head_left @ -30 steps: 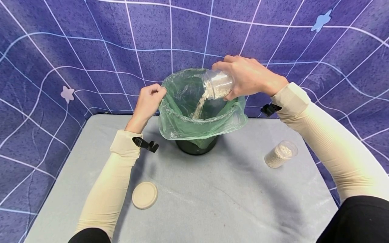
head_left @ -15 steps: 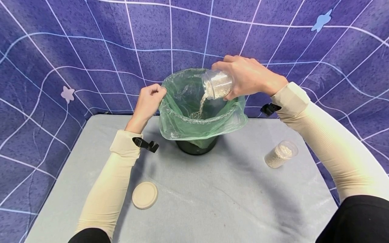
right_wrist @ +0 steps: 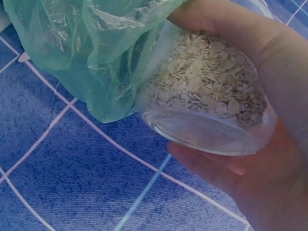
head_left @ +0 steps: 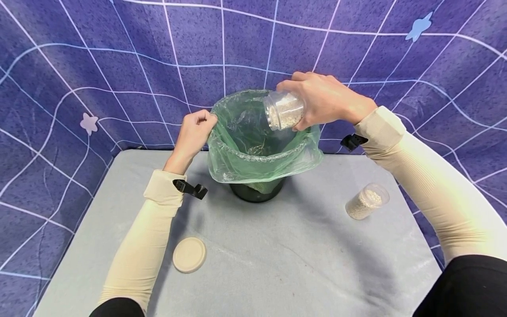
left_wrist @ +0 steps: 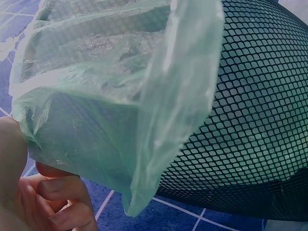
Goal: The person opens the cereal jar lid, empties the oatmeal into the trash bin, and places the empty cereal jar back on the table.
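While the right hand (head_left: 322, 99) grips a clear jar (head_left: 283, 112) over the right part of a lined bin (head_left: 253, 193), the left hand (head_left: 194, 134) pinches the edge of the green liner (head_left: 261, 171) at the rim's left side. The jar is tilted nearly onto its side, mouth toward the left and slightly lowered, within the bin's opening as seen from above. Pale flakes (right_wrist: 207, 82) remain inside it, banked along the lower wall; the right wrist view shows them through the clear plastic, above the round base. The liner is folded over the rim and hangs as a loose skirt outside the black mesh wall (left_wrist: 260, 96); what lies low inside it is too indistinct to tell.

Right grip: closed round the jar's body, knuckles uppermost, thumb on the near side, wrist level with the jar. Left grip: closed on the liner between thumb and forefinger, the other fingers curled beneath, forearm slanting up from the near left.

A second jar (head_left: 363, 203), holding similar flakes, stands upright on the grey counter (head_left: 269, 264), right of the bin. A round cream lid (head_left: 189, 255) lies flat, near and left of the bin.
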Action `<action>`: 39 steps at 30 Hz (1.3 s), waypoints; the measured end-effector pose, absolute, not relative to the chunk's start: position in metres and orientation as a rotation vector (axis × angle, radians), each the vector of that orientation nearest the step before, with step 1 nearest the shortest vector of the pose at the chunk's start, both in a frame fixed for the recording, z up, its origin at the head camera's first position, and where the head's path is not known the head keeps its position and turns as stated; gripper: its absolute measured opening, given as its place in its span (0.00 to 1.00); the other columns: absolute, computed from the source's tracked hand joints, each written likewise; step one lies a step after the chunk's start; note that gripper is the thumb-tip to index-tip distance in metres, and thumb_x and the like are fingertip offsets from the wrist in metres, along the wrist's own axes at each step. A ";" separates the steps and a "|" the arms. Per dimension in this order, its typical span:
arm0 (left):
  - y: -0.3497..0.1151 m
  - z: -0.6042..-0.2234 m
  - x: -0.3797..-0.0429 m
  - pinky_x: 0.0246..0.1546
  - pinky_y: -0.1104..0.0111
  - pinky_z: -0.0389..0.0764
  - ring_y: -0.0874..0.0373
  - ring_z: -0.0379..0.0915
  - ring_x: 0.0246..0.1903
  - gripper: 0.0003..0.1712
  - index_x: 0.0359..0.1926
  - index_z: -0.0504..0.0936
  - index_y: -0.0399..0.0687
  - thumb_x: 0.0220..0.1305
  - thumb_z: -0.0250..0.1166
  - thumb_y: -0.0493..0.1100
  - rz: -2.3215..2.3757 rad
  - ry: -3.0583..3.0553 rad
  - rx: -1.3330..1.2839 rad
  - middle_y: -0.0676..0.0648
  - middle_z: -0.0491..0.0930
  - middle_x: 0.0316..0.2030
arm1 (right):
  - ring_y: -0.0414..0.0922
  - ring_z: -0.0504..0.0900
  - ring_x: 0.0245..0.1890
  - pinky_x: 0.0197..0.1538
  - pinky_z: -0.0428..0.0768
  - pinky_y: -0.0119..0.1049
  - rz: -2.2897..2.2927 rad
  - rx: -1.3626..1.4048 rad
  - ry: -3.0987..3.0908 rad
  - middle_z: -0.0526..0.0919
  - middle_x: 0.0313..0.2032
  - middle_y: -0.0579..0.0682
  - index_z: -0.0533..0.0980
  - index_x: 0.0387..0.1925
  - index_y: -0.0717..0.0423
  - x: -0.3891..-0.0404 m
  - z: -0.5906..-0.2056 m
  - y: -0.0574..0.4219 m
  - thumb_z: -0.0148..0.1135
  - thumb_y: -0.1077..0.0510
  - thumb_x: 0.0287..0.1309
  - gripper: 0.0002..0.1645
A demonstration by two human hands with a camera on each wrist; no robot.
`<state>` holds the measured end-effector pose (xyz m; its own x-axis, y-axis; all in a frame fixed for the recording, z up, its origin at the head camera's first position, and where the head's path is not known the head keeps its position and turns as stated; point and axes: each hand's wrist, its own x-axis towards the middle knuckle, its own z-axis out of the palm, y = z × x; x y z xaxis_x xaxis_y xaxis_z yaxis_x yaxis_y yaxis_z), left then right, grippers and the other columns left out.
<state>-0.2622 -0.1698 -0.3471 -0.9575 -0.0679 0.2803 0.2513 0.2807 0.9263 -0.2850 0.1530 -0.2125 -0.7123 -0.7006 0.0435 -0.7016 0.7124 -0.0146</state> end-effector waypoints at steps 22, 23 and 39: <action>-0.170 -0.347 -0.262 0.34 0.66 0.66 0.60 0.62 0.26 0.17 0.19 0.74 0.54 0.67 0.61 0.40 -1.733 -2.277 -0.178 0.59 0.66 0.17 | 0.58 0.78 0.54 0.52 0.80 0.69 -0.021 1.198 -2.911 0.77 0.58 0.55 0.68 0.77 0.44 -0.284 -0.212 0.153 0.89 0.50 0.41 0.61; -0.170 -0.347 -0.262 0.34 0.66 0.66 0.60 0.62 0.26 0.17 0.20 0.74 0.54 0.67 0.61 0.40 -1.734 -2.277 -0.178 0.59 0.66 0.17 | 0.58 0.78 0.54 0.52 0.80 0.68 -0.023 1.198 -2.913 0.77 0.58 0.55 0.68 0.77 0.44 -0.284 -0.212 0.153 0.89 0.50 0.41 0.61; -0.170 -0.348 -0.263 0.38 0.66 0.68 0.59 0.65 0.28 0.15 0.21 0.75 0.51 0.67 0.61 0.40 -1.760 -2.272 -0.171 0.58 0.69 0.20 | 0.60 0.77 0.56 0.52 0.80 0.69 -0.055 1.214 -2.915 0.77 0.58 0.56 0.68 0.78 0.45 -0.285 -0.212 0.151 0.89 0.51 0.42 0.61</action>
<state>-0.2626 -0.1696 -0.3478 -0.9589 -0.0663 0.2759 0.2506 0.2585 0.9329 -0.2853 0.1509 -0.2119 -0.7042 -0.7094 -0.0290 -0.7100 0.7038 0.0259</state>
